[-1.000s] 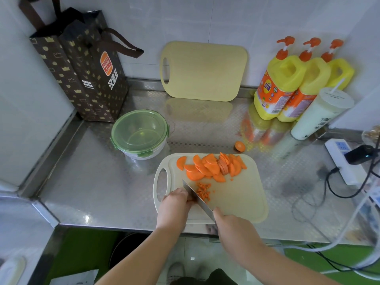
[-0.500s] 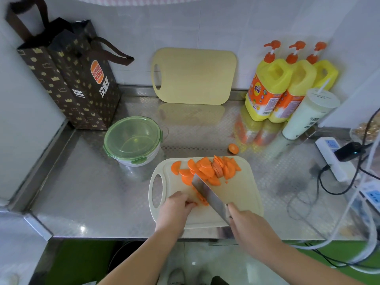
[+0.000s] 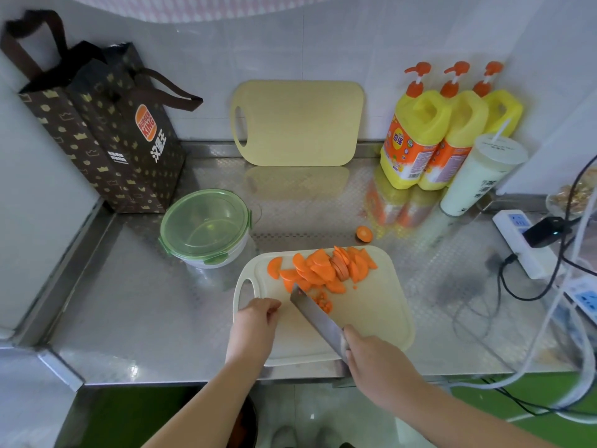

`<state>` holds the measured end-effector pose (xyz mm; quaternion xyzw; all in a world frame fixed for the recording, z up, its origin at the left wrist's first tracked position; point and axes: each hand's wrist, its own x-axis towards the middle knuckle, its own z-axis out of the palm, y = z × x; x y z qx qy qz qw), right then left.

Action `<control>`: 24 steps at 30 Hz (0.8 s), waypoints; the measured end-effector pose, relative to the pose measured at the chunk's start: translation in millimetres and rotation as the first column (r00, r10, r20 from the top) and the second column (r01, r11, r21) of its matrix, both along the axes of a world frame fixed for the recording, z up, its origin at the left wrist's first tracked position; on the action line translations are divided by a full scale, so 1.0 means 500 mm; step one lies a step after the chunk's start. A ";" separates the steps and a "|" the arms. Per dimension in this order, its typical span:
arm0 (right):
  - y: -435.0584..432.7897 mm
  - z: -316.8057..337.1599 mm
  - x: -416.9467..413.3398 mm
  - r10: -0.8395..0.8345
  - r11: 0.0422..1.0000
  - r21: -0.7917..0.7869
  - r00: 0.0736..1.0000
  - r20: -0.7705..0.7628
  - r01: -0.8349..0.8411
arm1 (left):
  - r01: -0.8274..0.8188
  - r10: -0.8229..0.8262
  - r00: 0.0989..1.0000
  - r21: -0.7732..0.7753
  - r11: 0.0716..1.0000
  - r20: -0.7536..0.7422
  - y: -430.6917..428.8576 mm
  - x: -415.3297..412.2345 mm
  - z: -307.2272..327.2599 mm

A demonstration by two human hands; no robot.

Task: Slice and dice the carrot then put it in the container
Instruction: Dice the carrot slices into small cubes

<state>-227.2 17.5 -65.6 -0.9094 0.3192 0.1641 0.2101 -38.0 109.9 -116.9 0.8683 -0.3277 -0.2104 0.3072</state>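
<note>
right hand (image 3: 378,363) grips knife (image 3: 315,315), left hand (image 3: 255,328) — curled

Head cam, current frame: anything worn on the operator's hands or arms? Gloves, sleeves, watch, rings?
Nothing worn that shows. The left hand and right hand are ungloved, with no rings visible. The left forearm and right forearm are bare down to the frame's bottom edge: no sleeves, watch, bands or markings.

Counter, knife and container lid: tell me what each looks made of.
Counter: likely stainless steel with an embossed finish; it mirrors the bottles. Knife: the blade looks like brushed steel, grey with a dull sheen. Container lid: probably translucent green plastic; the inside shows through it.
</note>
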 end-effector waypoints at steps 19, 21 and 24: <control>-0.100 0.027 -0.118 -0.072 0.994 -0.084 0.997 0.025 0.074 | 0.215 -0.210 0.971 -0.036 0.976 0.119 -0.106 -0.076 0.007; -0.121 0.034 -0.127 -0.073 0.990 -0.117 0.994 0.078 0.082 | 0.192 -0.185 0.979 -0.087 0.977 0.090 -0.108 -0.080 0.018; -0.148 0.044 -0.133 -0.047 0.977 -0.202 0.994 0.099 0.066 | 0.069 -0.084 0.994 -0.196 0.978 -0.068 -0.118 -0.078 0.052</control>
